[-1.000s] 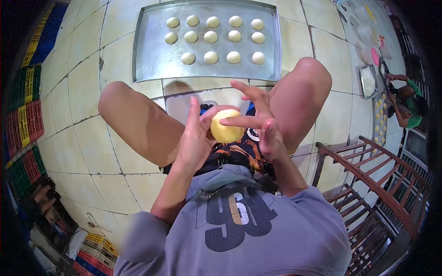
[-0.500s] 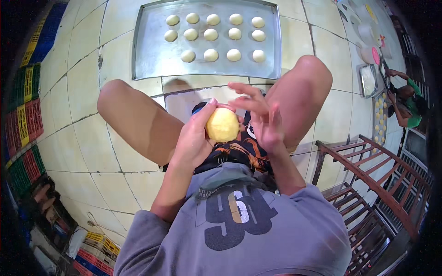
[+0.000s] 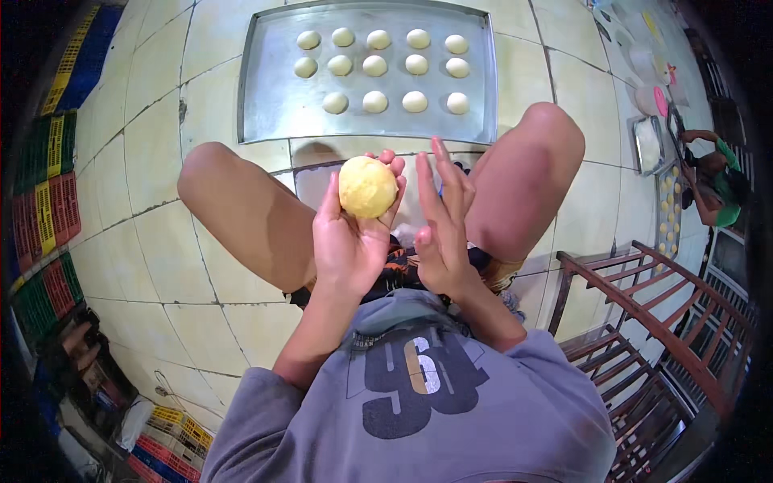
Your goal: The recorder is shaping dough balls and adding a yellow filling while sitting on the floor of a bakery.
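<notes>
A round, yellowish ball of dough [image 3: 367, 187] rests in my left hand [image 3: 352, 249], palm up, with the fingers and thumb curled around its sides. Just to the right, my right hand [image 3: 443, 229] holds nothing; its fingers are stretched out and it stands apart from the ball. Beyond my knees, a shallow metal tray [image 3: 278, 121] lies on the tiled floor. Several smaller, paler dough balls [image 3: 374, 66] sit on it in three rows, spaced apart.
Brown slatted wooden racks [image 3: 644, 282] stand at the right. Farther right, a person in a green top [image 3: 717, 173] works by another tray with dough balls [image 3: 667, 209]. Colourful plastic crates [image 3: 52, 209] line the left side, with more crates [image 3: 169, 443] at the lower left.
My left hand has turned palm up and moved slightly forward with the dough ball. My right hand has straightened its fingers upward, beside the ball. The view has shifted a little.
</notes>
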The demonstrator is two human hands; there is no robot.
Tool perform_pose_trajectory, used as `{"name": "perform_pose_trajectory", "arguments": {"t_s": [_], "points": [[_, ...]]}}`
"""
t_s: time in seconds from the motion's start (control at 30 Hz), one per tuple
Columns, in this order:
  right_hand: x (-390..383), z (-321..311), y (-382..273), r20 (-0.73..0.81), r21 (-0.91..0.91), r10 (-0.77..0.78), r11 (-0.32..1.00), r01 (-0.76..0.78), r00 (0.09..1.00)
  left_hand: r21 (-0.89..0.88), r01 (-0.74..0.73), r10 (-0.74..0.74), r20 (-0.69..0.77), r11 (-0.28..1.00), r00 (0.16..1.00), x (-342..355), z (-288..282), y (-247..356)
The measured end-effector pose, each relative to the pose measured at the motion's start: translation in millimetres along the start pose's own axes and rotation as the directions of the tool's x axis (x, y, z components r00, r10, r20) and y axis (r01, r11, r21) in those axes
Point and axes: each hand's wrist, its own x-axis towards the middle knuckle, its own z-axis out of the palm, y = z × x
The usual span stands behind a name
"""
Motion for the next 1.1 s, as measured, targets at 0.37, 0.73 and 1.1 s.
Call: {"name": "perform_pose_trajectory", "arguments": {"t_s": [0.37, 0.73, 1.1], "points": [[-2.0, 1.9, 1.9, 0.092, -0.270, -0.151, 0.948, 0.171, 0.984, 0.033, -0.105, 0.107, -0.046, 0.994, 0.993, -4.0, 5.6, -5.4], [6.0, 5.3, 13.2, 0.035, -0.055, -0.241, 0.968, 0.243, 0.970, 0.128, -0.163, 0.170, -0.051, 0.978, 0.984, -3.5, 0.1, -5.2], [12.4, 18.4, -3.1, -0.086, 0.232, 0.048, 0.972, -0.027, 0.995, -0.114, -0.018, 0.030, 0.102, 0.993, 0.994, 11.6, -21.3, 7.6]]}}
